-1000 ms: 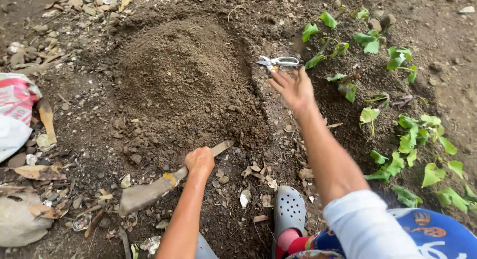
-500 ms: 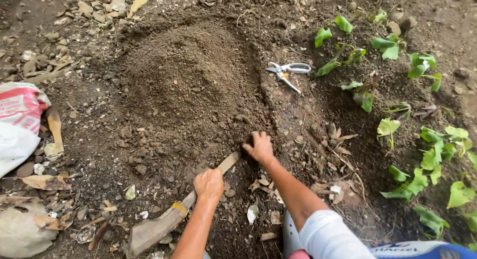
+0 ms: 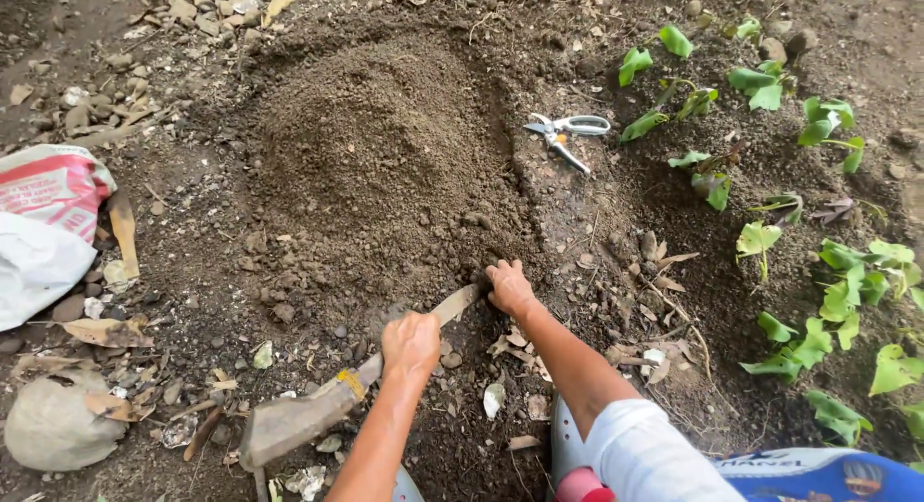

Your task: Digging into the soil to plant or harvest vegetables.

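The left hand (image 3: pixel 411 343) gripped the machete (image 3: pixel 318 411), fingers fully closed round its handle. The right hand (image 3: pixel 508 286) pressed loosely curled into the soil mound (image 3: pixel 385 146), holding nothing. The worn, dirt-caked blade lay low at the mound's base; its tip touched the right hand, so a slip risked a cut.

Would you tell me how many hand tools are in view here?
2: a hoe-like tool gripped by the left hand near the soil mound, and white-handled shears lying right of that mound. Others may be hidden.
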